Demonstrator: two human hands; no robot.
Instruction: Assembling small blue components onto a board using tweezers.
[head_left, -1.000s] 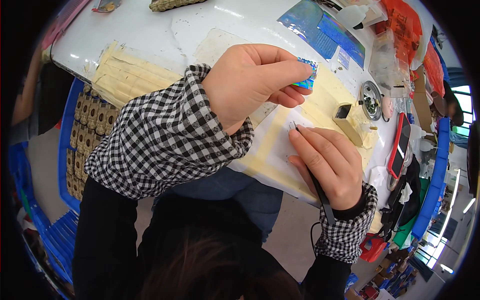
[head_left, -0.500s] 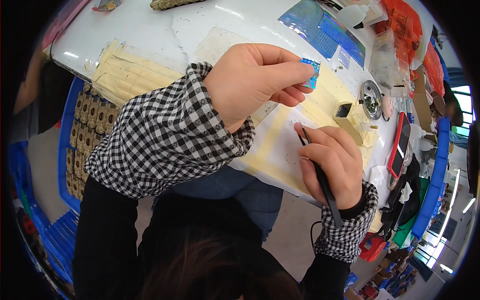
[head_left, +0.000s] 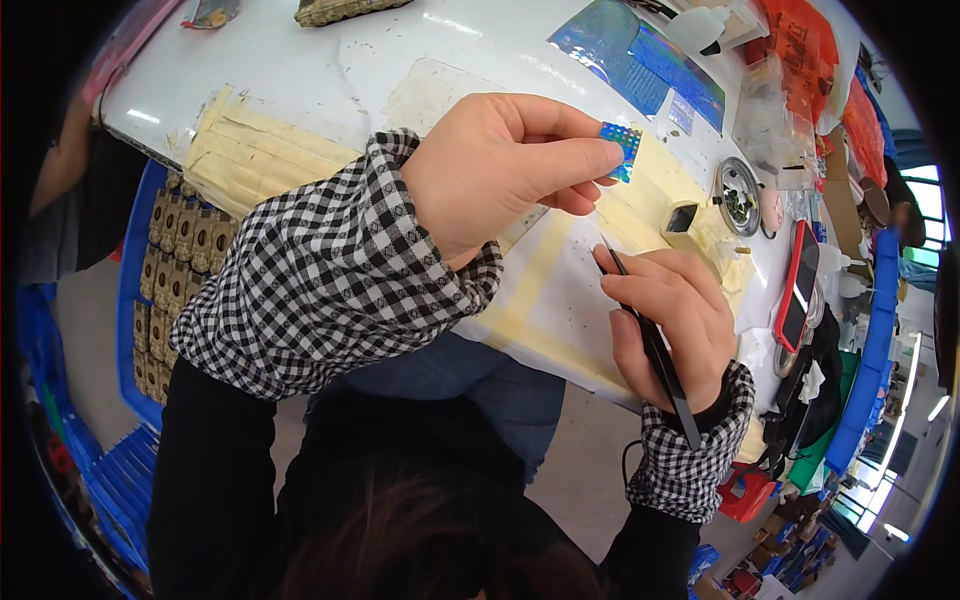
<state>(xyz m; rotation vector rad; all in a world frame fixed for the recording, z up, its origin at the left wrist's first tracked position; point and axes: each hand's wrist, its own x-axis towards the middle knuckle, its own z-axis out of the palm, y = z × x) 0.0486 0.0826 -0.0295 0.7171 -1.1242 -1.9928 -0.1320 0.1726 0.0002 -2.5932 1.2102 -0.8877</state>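
Between thumb and fingers, my left hand (head_left: 510,165) pinches a small holographic blue sticker sheet (head_left: 622,150) above the table. Lower and to the right, my right hand (head_left: 680,315) grips a pair of black tweezers (head_left: 655,350), whose tips point up and away from me. The tips are apart from the sheet, over white paper (head_left: 560,290) bordered with yellowish tape. Tiny dark specks lie on that paper. Beyond my right hand stands a small tape-wrapped box (head_left: 700,228) with a dark opening.
A round metal dish (head_left: 738,197) holds small dark pieces. Larger holographic sheets (head_left: 640,60) lie at the back. A red-edged phone (head_left: 797,285) rests at right. On the left, a blue crate (head_left: 128,330) contains rows of tan patterned parts. Another person's arm (head_left: 65,160) shows at far left.
My left hand has moved slightly, and the sticker sheet is turned so its dotted face shows more. The tweezers have swung a little, their rear end now farther right.
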